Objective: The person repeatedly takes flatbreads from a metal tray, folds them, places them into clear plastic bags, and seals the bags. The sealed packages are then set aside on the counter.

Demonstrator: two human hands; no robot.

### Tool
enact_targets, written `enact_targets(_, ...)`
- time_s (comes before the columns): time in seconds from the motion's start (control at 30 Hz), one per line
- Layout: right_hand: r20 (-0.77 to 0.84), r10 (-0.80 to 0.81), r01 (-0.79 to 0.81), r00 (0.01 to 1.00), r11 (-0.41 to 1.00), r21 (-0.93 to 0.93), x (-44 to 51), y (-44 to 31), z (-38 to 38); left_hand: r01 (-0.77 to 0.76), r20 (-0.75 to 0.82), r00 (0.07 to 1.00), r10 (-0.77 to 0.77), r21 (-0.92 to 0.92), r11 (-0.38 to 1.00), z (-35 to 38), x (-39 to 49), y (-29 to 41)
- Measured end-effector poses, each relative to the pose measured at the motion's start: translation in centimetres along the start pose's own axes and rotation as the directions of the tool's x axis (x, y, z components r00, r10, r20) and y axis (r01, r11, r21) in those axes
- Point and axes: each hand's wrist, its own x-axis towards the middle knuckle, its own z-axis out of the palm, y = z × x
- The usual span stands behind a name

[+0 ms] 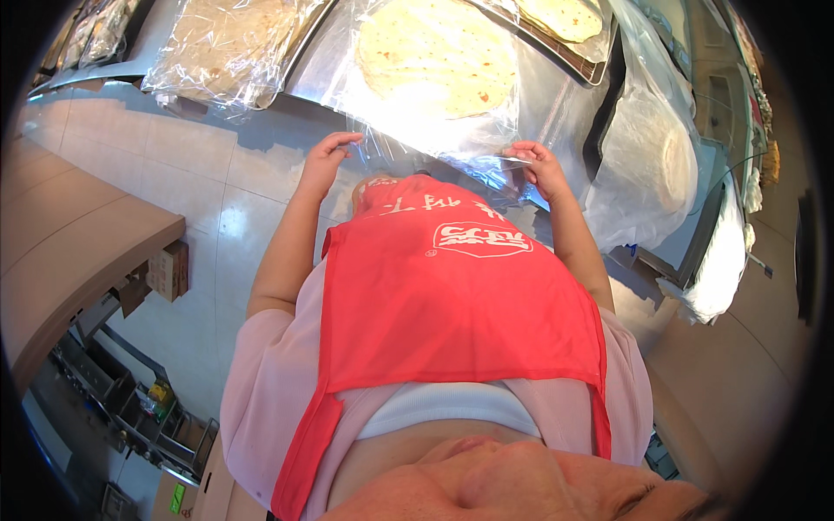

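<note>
A stack of round flatbreads (436, 58), pale yellow with brown spots, lies inside a clear plastic bag (456, 140) on the metal counter in front of me. The bag's near end hangs over the counter edge towards my apron. At its left corner, my left hand (329, 159) has thumb and fingers close together on the film; glare partly hides the contact. My right hand (541, 168) pinches the film at the right corner, and a loose flap hangs below those fingers.
A wrapped stack of flatbreads (228, 52) sits to the left. More flatbreads (563, 18) lie on a tray at upper right. A white plastic bag (645, 156) hangs over the right side of the counter. Behind me on the left are a brown counter (85, 228) and a cardboard box (168, 270).
</note>
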Motion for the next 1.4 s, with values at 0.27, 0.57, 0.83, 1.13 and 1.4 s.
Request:
enact_targets(0.27,-0.060,-0.533,0.480,0.844,0.801,-0.359,2.4,0.5,-0.6,-0.225,-0.025,0.963,0.267,0.467,0.855,-0.3,1.2,1.1)
enact_targets(0.57,-0.187,-0.139,0.136,0.972,0.990,-0.032,4.2,-0.3,2.3,-0.124,-0.210,0.916,0.342,0.663,0.738,0.3,3.2,-1.9)
enact_targets(0.83,-0.419,-0.313,0.039,0.852,0.837,-0.546,6.9,1.2,2.7,-0.025,-0.198,0.895,0.400,0.873,0.487,1.3,4.8,-2.8)
enact_targets(1.13,-0.249,-0.694,0.066,0.676,0.394,-0.917,5.2,-2.3,4.7,-0.069,-0.119,0.738,0.664,0.966,0.250,4.9,5.2,2.1)
enact_targets(1.4,0.274,-0.717,0.448,0.641,0.060,-0.892,8.6,-3.6,6.2,-0.511,0.456,0.826,0.332,0.854,0.099,12.6,8.5,2.7)
